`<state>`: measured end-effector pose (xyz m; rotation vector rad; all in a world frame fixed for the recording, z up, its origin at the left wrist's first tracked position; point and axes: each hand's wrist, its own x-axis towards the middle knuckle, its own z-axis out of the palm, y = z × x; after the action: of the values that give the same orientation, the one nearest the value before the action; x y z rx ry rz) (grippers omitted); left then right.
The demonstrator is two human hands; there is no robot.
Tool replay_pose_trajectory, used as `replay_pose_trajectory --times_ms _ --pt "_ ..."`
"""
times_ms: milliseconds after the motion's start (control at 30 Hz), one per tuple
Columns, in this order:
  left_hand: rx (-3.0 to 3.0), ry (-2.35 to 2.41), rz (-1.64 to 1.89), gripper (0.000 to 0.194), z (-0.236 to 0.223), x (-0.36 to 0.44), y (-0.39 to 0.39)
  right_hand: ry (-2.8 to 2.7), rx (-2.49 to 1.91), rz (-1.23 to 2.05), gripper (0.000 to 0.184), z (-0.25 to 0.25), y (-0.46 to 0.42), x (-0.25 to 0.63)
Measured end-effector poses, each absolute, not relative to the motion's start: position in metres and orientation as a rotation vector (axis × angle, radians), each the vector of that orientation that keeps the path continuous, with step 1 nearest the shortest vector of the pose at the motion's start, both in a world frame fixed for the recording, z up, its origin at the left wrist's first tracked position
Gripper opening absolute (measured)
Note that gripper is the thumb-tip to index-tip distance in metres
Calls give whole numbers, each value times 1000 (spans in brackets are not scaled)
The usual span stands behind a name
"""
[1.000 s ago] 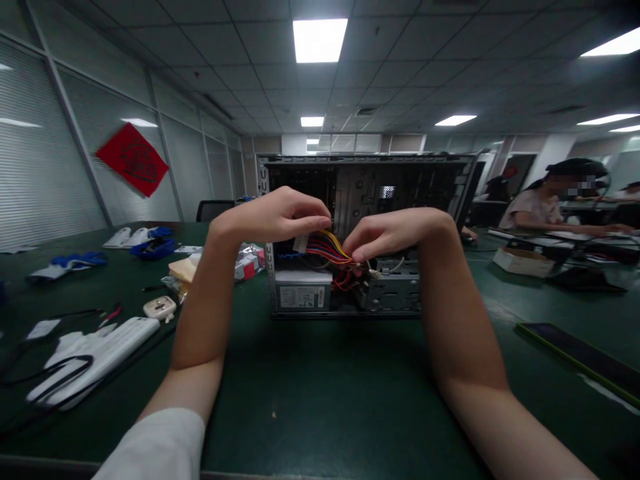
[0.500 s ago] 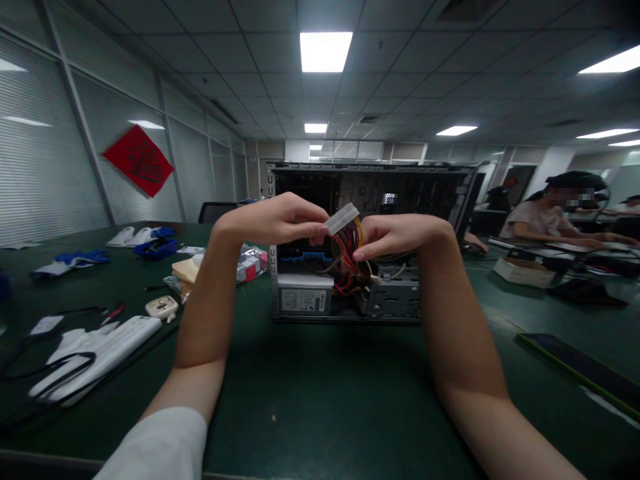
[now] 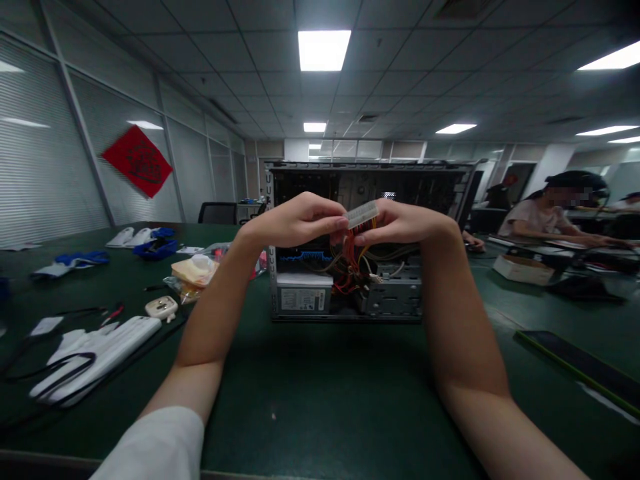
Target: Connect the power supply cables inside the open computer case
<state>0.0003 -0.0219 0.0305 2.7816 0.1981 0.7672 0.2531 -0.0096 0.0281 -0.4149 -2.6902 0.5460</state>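
An open computer case (image 3: 440, 183) stands upright on the dark green table (image 3: 320, 393), its inside facing me. Both hands are raised in front of it. My left hand (image 3: 295, 220) and my right hand (image 3: 400, 223) pinch the two ends of a white power connector (image 3: 361, 215). A bundle of red, yellow and orange wires (image 3: 353, 257) hangs from the connector down into the case. A grey power supply (image 3: 303, 295) sits at the case's lower left.
A white keyboard (image 3: 95, 353) with black cables lies at the left, near a small beige device (image 3: 160, 307) and bagged items (image 3: 195, 270). Blue and white gloves (image 3: 75, 261) lie farther left. A dark flat panel (image 3: 580, 363) lies at the right. Another person (image 3: 555, 207) sits at the far right.
The white connector has come up out of the case. My hands have risen and closed in on it, and now hold it level between them.
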Motion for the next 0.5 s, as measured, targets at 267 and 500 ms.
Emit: replay_pose_trajectory --times_ms 267,500 --pt "2441 147 653 63 22 8 -2 -2672 -438 612 32 28 -12 253" --pt "2381 168 706 65 16 11 12 -2616 -455 534 32 29 -11 255"
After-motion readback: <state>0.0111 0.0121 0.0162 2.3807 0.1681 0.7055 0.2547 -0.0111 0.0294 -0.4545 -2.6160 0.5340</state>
